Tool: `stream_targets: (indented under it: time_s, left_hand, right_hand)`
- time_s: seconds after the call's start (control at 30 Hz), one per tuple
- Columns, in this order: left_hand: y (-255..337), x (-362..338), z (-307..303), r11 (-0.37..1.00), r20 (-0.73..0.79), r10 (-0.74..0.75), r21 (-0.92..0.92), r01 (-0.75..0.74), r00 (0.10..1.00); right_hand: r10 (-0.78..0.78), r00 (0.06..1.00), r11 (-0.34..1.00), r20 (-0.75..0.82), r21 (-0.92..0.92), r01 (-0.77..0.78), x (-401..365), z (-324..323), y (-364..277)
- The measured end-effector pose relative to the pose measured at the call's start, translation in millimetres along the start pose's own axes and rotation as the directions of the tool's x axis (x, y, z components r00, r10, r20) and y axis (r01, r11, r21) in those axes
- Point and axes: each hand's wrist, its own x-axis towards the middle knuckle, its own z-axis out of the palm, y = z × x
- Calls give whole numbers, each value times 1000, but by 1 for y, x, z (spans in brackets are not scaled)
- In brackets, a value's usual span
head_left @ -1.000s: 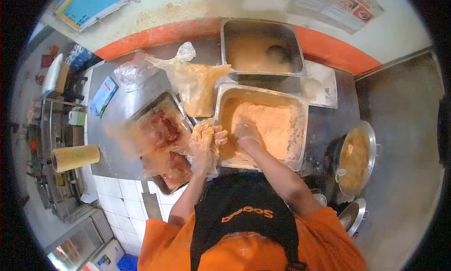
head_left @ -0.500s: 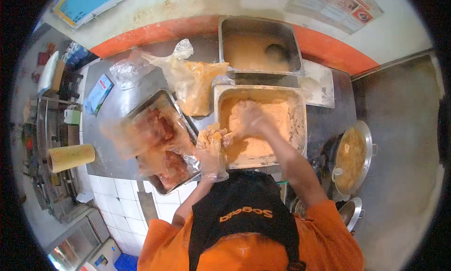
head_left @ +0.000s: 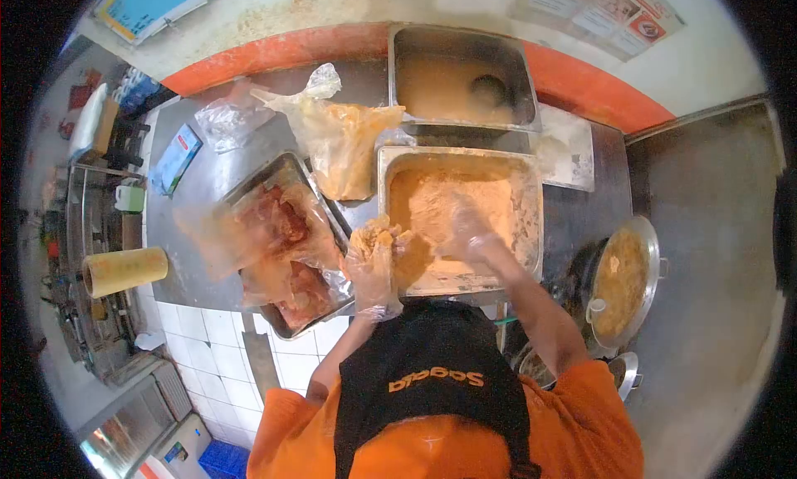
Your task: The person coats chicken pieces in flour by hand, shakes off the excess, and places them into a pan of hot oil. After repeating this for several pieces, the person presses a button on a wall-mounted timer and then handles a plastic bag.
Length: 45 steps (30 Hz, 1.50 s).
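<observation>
My left hand (head_left: 373, 276), in a clear plastic glove, grips a flour-coated piece of chicken (head_left: 378, 232) at the left rim of a metal tray. That tray (head_left: 459, 152) holds a bed of orange-tinted flour (head_left: 432, 188). Over the flour is my right hand (head_left: 471, 234), gloved as well, its fingers smeared by motion. To the left, a dark-rimmed tray (head_left: 340, 230) carries plastic bags with reddish raw meat (head_left: 286, 217) in them. An open plastic bag (head_left: 340, 151) stained orange stands behind, between the two trays.
Behind the flour tray sits a deep metal pan (head_left: 462, 114) of cloudy liquid with a dark round thing in it. On the right is a wide pot (head_left: 628, 284) of yellowish liquid. A blue box (head_left: 176, 160) and crumpled plastic (head_left: 228, 124) lie at the table's left.
My right hand has moved right and toward me across the flour, away from my left hand. My left hand stays in place with the coated chicken piece.
</observation>
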Motion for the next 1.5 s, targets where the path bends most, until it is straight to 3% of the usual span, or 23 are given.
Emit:
stream_targets:
  time_s: [0.07,0.1,0.17,0.2,0.27,0.4,0.47,0.5,0.53,0.57,0.7,0.77,0.9,1.0,1.07,1.1,1.17,1.27,1.3,1.37,1.43,1.47,1.5]
  left_hand:
    - [-1,-1,3,997,-34,69,-44,-70,997]
    - [0,-1,0,997,-28,71,-41,-72,997]
    - [1,2,-3,999,-7,26,46,-25,1000]
    - [3,0,-2,999,-4,24,48,-24,1000]
    - [10,-3,0,995,-1,12,98,-11,1000]
    - [0,2,-3,998,-40,53,40,-51,998]
    - [0,1,-7,999,8,11,37,-12,1000]
    - [1,1,-7,999,14,10,40,-11,1000]
    - [3,0,-6,998,-3,-1,65,2,1000]
    - [5,0,-3,996,-17,-13,88,14,1000]
    - [11,-3,4,999,-51,-38,21,39,998]
    - [11,-2,0,997,2,-44,71,44,999]
    - [7,-2,-3,999,-20,-18,36,18,1000]
    - [0,2,-9,997,-7,-33,73,33,999]
    - [-16,7,-17,997,43,18,-80,-15,999]
    - [-13,6,-11,997,49,15,-81,-11,999]
    - [-1,0,-1,992,10,-3,-130,5,1000]
    - [3,1,-3,1000,33,5,7,-6,999]
    - [2,1,-5,1000,34,9,6,-9,999]
    - [-3,2,-10,991,38,39,123,-43,999]
    - [4,1,-1,997,30,39,64,-41,999]
    - [7,0,2,999,22,34,12,-34,999]
    - [7,0,-1,999,22,34,13,-34,999]
  right_hand:
    - [239,948,938,-212,302,-169,1,41,32]
    - [243,946,937,-215,306,-171,4,44,26]
    - [89,924,972,373,171,-163,13,47,14]
    - [90,924,971,373,174,-165,24,73,15]
    - [-87,992,954,89,294,57,52,138,17]
    - [51,999,847,1,530,-44,20,51,27]
    - [106,985,240,140,957,-162,29,0,33]
    - [110,984,235,138,959,-160,28,-16,23]
    - [174,985,699,-20,707,-109,30,-32,7]
    - [154,971,963,-183,246,-107,36,-43,-6]
    - [166,982,938,-96,321,-127,50,-28,-45]
    - [130,986,843,-100,535,-57,42,-15,-39]
    - [227,968,842,-106,521,-140,33,-17,-17]
    - [372,895,914,-247,265,-306,32,-30,-25]
    - [125,932,991,-341,-10,-136,7,-60,-55]
    - [131,931,990,-341,-9,-143,7,-56,-63]
    - [94,976,788,194,585,-192,11,-35,-77]
    - [13,1000,671,23,741,-26,54,73,-70]
    - [13,1000,673,19,740,-23,58,65,-59]
    - [-264,961,839,85,512,186,66,26,-27]
    - [-189,968,377,-166,898,228,30,-28,6]
    - [-197,967,381,-163,896,228,24,-58,8]
    - [-87,987,737,-134,658,154,19,-85,8]
